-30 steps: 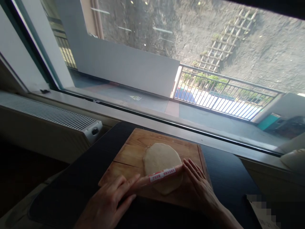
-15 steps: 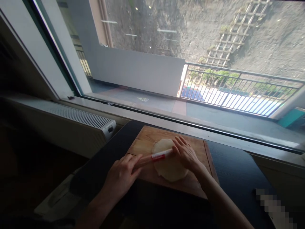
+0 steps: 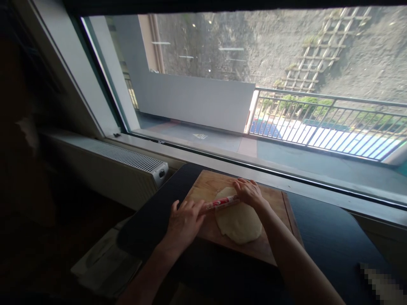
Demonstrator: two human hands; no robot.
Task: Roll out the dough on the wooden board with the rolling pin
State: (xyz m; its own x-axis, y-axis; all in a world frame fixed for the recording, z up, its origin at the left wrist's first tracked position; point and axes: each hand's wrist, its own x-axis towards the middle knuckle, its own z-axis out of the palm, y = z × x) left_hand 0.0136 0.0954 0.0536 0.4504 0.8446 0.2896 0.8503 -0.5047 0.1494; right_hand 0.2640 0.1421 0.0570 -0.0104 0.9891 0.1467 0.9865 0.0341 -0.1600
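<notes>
A wooden rolling pin point(image 3: 219, 204) with a red and white label lies across the upper part of a flat, pale round of dough point(image 3: 239, 224). My left hand point(image 3: 186, 218) is closed over the pin's left end, off the side of the dough. At the other end my right hand point(image 3: 249, 192) is bent over the pin, covering its tip near the far edge of the dough. Beneath the dough is a wooden board point(image 3: 203, 186) with a groove along its right side. Both palms hide the ends of the pin.
The board rests on a dark table point(image 3: 330, 228) with rounded corners, beside a window sill point(image 3: 222, 166). A white radiator point(image 3: 127, 163) stands to the left. At the lower right is a blurred, pixelated patch. Outside the window are a railing and a rock wall.
The rolling pin has turned, so a different side of its label shows, and it sits nearer the dough's far edge. Both hands have moved with it. My view has shifted, too.
</notes>
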